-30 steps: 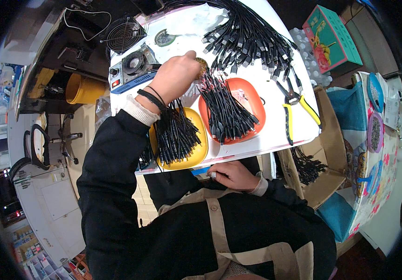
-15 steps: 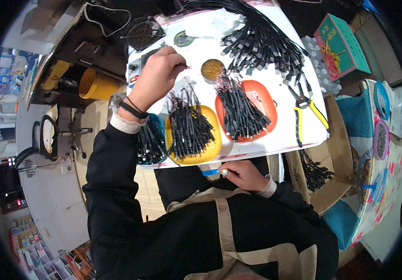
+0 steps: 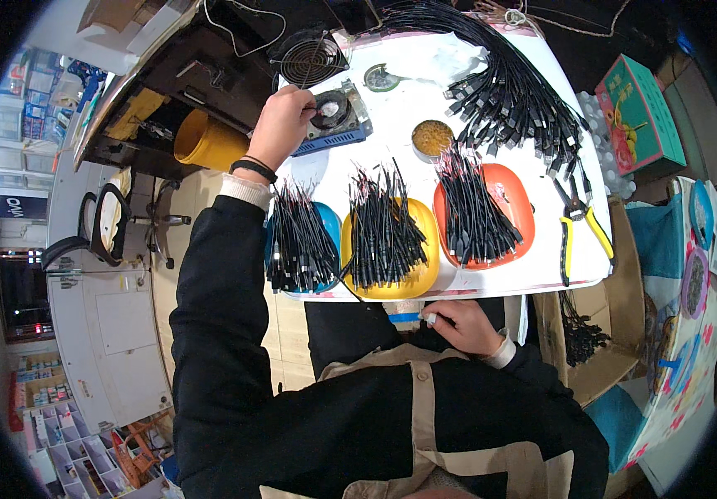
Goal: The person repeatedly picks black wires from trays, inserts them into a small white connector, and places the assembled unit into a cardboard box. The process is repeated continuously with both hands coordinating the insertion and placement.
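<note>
The left hand reaches to the small round pot on the blue-edged block behind the blue tray, its fingers curled together at the pot's rim; whether they pinch anything cannot be told. The right hand sits at the table's near edge, just in front of the yellow tray, fingers closed on a thin black wire. Right of the yellow tray lies the orange tray, then the yellow-handled pliers. All three trays hold black wire pieces.
</note>
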A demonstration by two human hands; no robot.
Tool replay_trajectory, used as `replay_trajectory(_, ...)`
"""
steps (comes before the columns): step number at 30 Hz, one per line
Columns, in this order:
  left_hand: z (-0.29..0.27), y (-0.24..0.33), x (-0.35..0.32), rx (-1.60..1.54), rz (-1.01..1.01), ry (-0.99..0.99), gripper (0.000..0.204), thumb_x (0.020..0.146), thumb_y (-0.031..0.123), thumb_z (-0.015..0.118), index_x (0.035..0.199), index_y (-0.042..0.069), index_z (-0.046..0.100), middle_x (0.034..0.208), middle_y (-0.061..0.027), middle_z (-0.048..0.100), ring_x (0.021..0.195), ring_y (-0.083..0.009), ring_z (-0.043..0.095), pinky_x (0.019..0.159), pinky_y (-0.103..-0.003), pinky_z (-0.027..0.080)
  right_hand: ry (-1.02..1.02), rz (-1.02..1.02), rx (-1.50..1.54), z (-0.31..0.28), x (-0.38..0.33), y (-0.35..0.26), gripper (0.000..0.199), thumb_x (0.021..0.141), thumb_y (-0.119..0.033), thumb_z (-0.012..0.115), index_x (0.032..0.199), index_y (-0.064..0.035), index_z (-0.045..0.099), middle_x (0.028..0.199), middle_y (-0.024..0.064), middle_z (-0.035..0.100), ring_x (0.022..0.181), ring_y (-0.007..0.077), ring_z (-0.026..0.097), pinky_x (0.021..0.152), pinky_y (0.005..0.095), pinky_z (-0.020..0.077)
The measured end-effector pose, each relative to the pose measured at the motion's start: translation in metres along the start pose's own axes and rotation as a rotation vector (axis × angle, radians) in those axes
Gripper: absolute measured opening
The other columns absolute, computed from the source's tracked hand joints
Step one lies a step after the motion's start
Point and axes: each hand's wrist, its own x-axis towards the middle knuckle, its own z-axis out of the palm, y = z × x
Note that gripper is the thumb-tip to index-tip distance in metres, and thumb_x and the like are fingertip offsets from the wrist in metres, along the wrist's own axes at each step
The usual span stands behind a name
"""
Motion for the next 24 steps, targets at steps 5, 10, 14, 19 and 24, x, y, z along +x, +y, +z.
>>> replay_trajectory(5,0.008,-0.005,0.010,0.070,0.014,-0.090,0.010,0.075,-0.002,0.065,0.084,-0.003,0.063,0.083,-0.0181,0.059,0.080,-0.0370,0.059,0.072,-0.043,0.048,-0.010,-0.015,0.012,-0.001,0.001,0.003,0.018,0.084,-0.007,0.060,0.101,-0.0013,0.063,0.089,0.0156,0.066,0.080,0.0318,0.065,0.071,0.0369,0.0507)
replay_trajectory(10,0.015,-0.009,0.017,0.134,0.029,-0.142,0.010,0.074,-0.002,0.064,0.084,-0.004,0.064,0.084,-0.0189,0.059,0.083,-0.0379,0.059,0.075,-0.044,0.048,-0.017,-0.016,0.014,-0.001,0.003,0.003,0.017,0.084,-0.008,0.060,0.100,-0.0014,0.063,0.089,0.0155,0.066,0.080,0.0318,0.064,0.072,0.0373,0.0505)
replay_trajectory(14,0.014,-0.005,0.018,0.131,0.032,-0.102,0.011,0.073,-0.002,0.065,0.084,-0.003,0.064,0.085,-0.0187,0.060,0.082,-0.0375,0.060,0.074,-0.043,0.048,-0.018,-0.007,0.007,0.000,0.002,0.005,0.018,0.084,-0.008,0.060,0.101,-0.0020,0.063,0.089,0.0158,0.066,0.080,0.0322,0.065,0.072,0.0373,0.0507)
replay_trajectory(19,-0.022,0.022,-0.012,-0.092,-0.048,0.104,0.011,0.074,0.002,0.069,0.084,-0.001,0.066,0.079,-0.0156,0.061,0.073,-0.0314,0.062,0.067,-0.037,0.050,0.033,-0.032,-0.084,0.002,-0.002,-0.002,0.017,0.086,-0.007,0.059,0.101,-0.0010,0.062,0.087,0.0158,0.066,0.076,0.0286,0.066,0.068,0.0348,0.0512)
replay_trajectory(24,-0.065,0.095,-0.089,-0.784,-0.303,0.250,0.009,0.084,0.005,0.069,0.090,-0.002,0.065,0.074,-0.0002,0.064,0.062,-0.0042,0.053,0.056,-0.018,0.042,0.031,0.106,0.140,-0.005,0.004,-0.040,0.022,0.087,-0.002,0.053,0.107,0.0021,0.061,0.089,0.0130,0.067,0.079,0.0211,0.067,0.071,0.0309,0.0510)
